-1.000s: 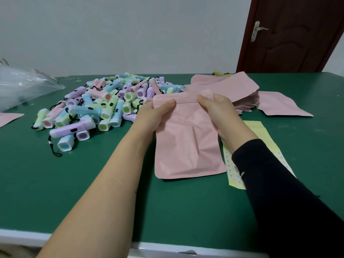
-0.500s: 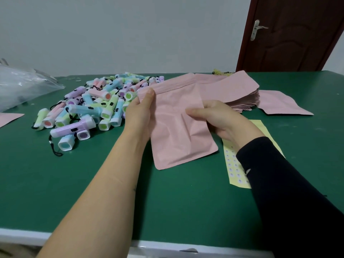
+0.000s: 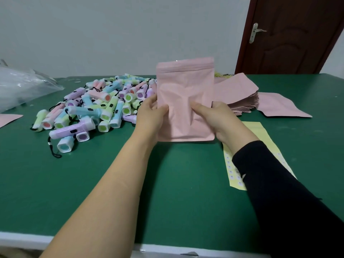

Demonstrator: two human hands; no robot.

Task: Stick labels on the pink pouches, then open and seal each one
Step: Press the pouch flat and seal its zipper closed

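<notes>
A pink pouch (image 3: 184, 94) stands upright above the green table (image 3: 176, 192), its zip strip at the top. My left hand (image 3: 151, 116) pinches its lower left edge, thumb on the front. My right hand (image 3: 217, 118) grips the lower right edge, thumb pressed into the front panel. A stack of flat pink pouches (image 3: 236, 92) lies behind the right hand. A yellow label sheet (image 3: 260, 138) with small round stickers lies under my right forearm.
A heap of pastel toy torches (image 3: 96, 107) covers the table to the left. A clear plastic bag (image 3: 24, 86) sits at the far left, a single pink pouch (image 3: 283, 107) at the right, another pink piece (image 3: 9, 119) at the left edge. A brown door (image 3: 296, 34) stands behind.
The pouch lay flat on the table with both hands at its top edge. It has been swung up to stand upright, and both hands now hold its lower sides.
</notes>
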